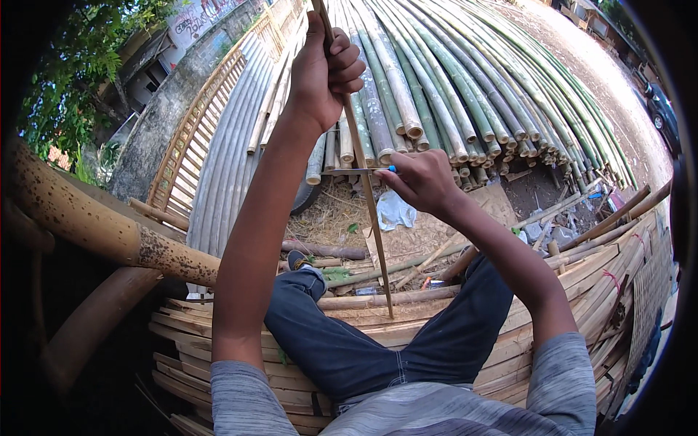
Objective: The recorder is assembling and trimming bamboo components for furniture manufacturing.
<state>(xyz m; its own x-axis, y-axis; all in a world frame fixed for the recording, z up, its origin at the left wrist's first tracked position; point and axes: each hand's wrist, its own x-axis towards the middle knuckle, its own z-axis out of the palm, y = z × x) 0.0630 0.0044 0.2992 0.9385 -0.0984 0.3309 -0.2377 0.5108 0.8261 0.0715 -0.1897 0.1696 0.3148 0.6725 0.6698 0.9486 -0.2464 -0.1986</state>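
My left hand [325, 76] is raised, its fingers wrapped round the upper part of a long, thin bamboo strip [376, 240]. The strip slants down between my knees, and its lower end comes down by the split bamboo under me. Closed on a knife [345, 171], my right hand [423, 180] is to the right of the strip. The thin blade points left and crosses the strip below my left hand; a bit of blue shows at the handle end. Most of the handle is hidden in my fingers.
Ahead lies a large pile of green bamboo poles [458, 94]. Corrugated sheets [231, 152] and a slatted bamboo frame [195, 134] stand to the left. A thick spotted pole [94, 211] crosses at left. I sit on stacked split bamboo [560, 320]. A white plastic bag [396, 211] lies ahead.
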